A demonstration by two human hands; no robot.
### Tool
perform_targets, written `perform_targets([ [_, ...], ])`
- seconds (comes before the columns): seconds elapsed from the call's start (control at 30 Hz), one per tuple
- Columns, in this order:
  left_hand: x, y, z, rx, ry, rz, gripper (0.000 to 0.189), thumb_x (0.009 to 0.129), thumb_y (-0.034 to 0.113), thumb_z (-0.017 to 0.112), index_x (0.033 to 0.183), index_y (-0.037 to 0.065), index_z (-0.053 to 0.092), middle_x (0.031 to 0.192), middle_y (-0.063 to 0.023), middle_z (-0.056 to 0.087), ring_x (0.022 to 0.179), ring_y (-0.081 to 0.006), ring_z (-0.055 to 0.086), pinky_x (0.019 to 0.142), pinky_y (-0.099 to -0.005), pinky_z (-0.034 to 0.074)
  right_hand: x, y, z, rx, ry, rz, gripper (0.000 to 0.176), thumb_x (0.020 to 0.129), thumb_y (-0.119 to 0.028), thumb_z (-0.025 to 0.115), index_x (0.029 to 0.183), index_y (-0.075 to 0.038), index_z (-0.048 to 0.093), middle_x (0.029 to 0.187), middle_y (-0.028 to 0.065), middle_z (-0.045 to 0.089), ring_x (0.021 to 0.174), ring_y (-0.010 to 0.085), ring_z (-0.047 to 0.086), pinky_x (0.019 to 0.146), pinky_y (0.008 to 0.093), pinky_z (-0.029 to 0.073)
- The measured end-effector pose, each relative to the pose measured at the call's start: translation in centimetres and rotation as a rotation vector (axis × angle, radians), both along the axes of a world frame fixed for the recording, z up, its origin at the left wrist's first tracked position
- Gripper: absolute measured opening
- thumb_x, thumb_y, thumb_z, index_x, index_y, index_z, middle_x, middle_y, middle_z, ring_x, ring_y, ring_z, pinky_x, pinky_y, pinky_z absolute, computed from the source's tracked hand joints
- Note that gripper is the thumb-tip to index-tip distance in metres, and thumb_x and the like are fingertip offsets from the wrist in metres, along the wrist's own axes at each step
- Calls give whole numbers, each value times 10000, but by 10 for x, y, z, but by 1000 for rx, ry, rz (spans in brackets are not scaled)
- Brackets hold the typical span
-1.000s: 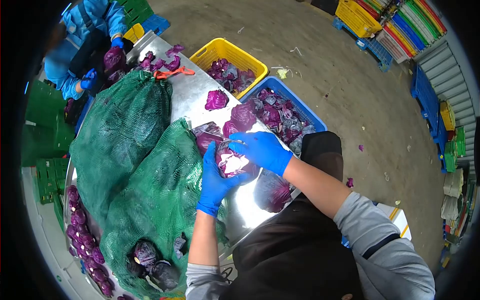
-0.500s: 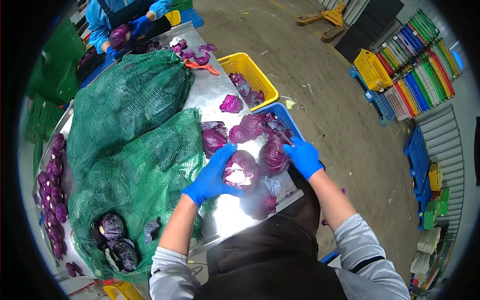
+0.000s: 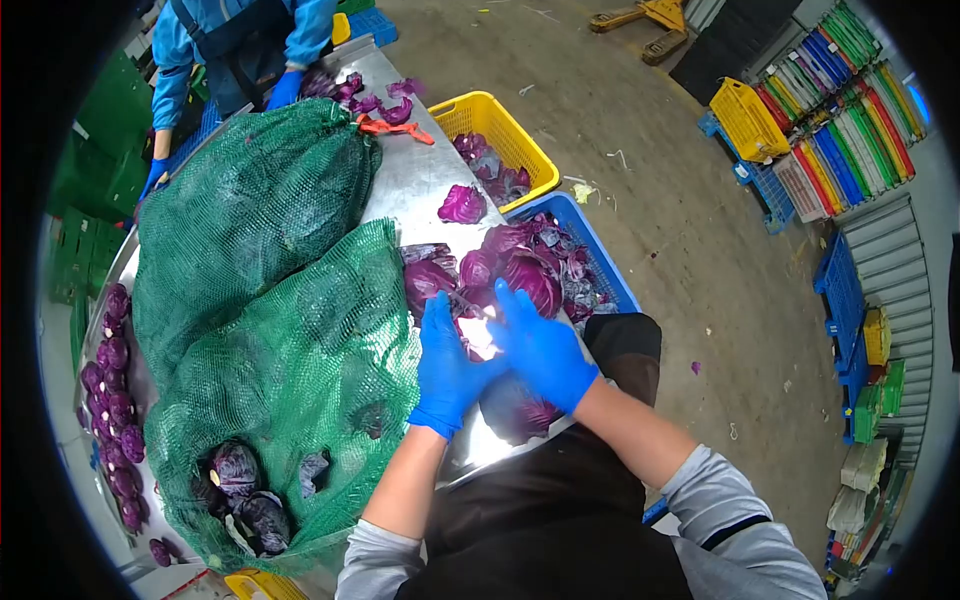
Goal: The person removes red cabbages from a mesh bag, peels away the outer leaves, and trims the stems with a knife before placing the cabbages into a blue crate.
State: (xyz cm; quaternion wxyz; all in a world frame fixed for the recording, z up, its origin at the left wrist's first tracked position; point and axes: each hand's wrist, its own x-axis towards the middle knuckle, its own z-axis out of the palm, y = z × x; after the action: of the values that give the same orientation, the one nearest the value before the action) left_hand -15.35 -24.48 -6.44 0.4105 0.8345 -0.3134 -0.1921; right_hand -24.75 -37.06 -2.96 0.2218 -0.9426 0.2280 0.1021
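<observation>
My left hand point(image 3: 450, 370) cups the near left side of a red cabbage point(image 3: 478, 338), whose pale cut stem end faces up and shines in the glare. Close against the cabbage's right side is my right hand point(image 3: 545, 355), fingers bent toward the stem. A thin greyish streak shows by its fingertips; what it is I cannot make out. Both hands wear blue gloves. Another red cabbage point(image 3: 530, 282) sits just beyond my right fingers, and one more point(image 3: 428, 285) lies past my left fingertips. A blurred purple cabbage or leaf point(image 3: 518, 410) lies below my hands.
Green mesh sacks point(image 3: 255, 215) of cabbages cover the left of the metal table point(image 3: 395, 185). A blue crate point(image 3: 605, 265) and a yellow crate point(image 3: 540, 170) with purple leaves stand at its right edge. Small cabbages point(image 3: 115, 385) line the far left. Opposite stands a person in blue sleeves point(image 3: 310, 30).
My right hand has moved left from the other cabbage to the one at my left hand. The person opposite has lowered their hands, and the cabbage they held is out of sight.
</observation>
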Motion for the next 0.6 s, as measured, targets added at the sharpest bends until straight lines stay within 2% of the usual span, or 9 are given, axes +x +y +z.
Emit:
perform_targets([
  [0.07,-5,-7,11,104,-45,60,1268,548,527,835,1427,-91,161,1433,-334,258,1330,-439,303,1088,-435,302,3,-25,-44,-54,-451,194,591,927,-381,504,1410,-79,350,1372,256,408,857,389,635,755,461,512],
  [0.13,4,-13,19,125,0,57,1252,544,535,830,1419,-92,191,1433,-327,265,1339,-428,297,1091,-432,300,24,-48,-49,-226,-404,272,487,896,-379,539,1282,-85,502,1261,225,527,876,379,634,793,438,506],
  [0.2,15,-11,15,111,44,1,1245,539,543,829,1413,-92,210,1436,-322,261,1350,-419,281,1093,-429,299,44,-61,-29,226,-188,-208,346,876,-345,573,1090,-75,608,1080,184,632,876,339,638,786,394,515],
  [0.3,2,11,16,46,-39,-52,1215,505,410,888,1408,-71,234,1442,-282,271,1361,-378,276,1114,-416,274,45,-78,-40,459,-327,-300,313,878,-353,569,953,-56,630,932,165,666,867,314,643,768,381,513],
  [0.4,0,31,-2,-95,38,-73,1183,499,327,900,1420,-24,248,1456,-247,272,1370,-348,277,1121,-412,266,25,-71,-36,212,-523,-129,359,884,-376,539,981,-41,623,906,181,663,857,327,647,749,412,507],
  [0.43,6,39,-3,-222,125,-138,1156,515,287,890,1435,11,247,1473,-238,252,1380,-351,261,1120,-410,269,15,-93,-86,487,-425,-470,347,837,-349,583,984,-39,628,909,187,666,850,320,655,742,403,513],
  [0.5,15,44,-1,-194,54,-249,1160,509,291,900,1441,42,255,1485,-207,252,1387,-342,250,1131,-406,244,-3,-115,-89,214,-211,-282,442,813,-358,625,1129,-51,602,931,178,679,845,315,667,765,402,516],
  [0.53,13,45,1,-159,4,-365,1165,504,294,910,1447,72,263,1497,-176,252,1393,-334,239,1142,-401,219,-6,-104,-71,20,-148,-255,521,820,-381,627,1223,-57,562,932,169,685,849,324,668,773,408,514],
  [0.6,18,36,4,-169,49,-384,1159,494,297,911,1444,84,282,1507,-161,244,1397,-326,235,1144,-405,215,-4,-65,-11,197,-370,-332,715,830,-456,615,1386,-66,393,1047,184,664,953,323,651,836,413,496],
])
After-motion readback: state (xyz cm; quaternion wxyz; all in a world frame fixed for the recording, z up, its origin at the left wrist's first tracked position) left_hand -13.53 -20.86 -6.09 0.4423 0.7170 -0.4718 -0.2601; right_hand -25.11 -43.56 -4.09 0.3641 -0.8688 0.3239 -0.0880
